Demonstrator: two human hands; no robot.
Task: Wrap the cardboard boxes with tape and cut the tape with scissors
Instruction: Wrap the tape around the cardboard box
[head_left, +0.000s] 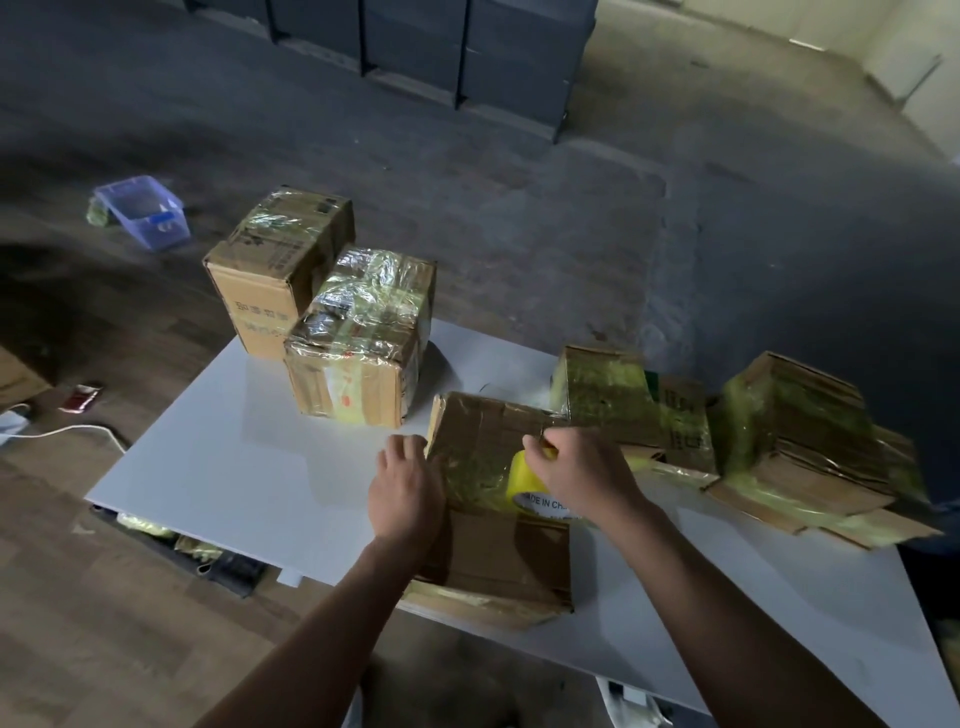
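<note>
The brown cardboard box (498, 551), patched with glossy tape, lies in the lower centre of the frame on the white desk (234, 467). The left grip (405, 483) presses fairly straight fingers against the box's upper-left edge, bracing it. The right grip (576, 467) is curled round the yellow roll of packing tape (522, 480), which sits on the box's top, just right of centre.

If the bracing slackens while the roll is pulled, the box will likely swivel on the smooth desk and the strip will land crooked or creased. The box also seems close to the desk's lower edge, so a hard tug towards the bottom of the frame could drag it off. The green-taped flattened cartons (623, 405) just beside it at right cramp the roll's path round that side. No scissors are in view. Hunting for them would free one grip, and the loose tape end might fold onto itself.
</note>
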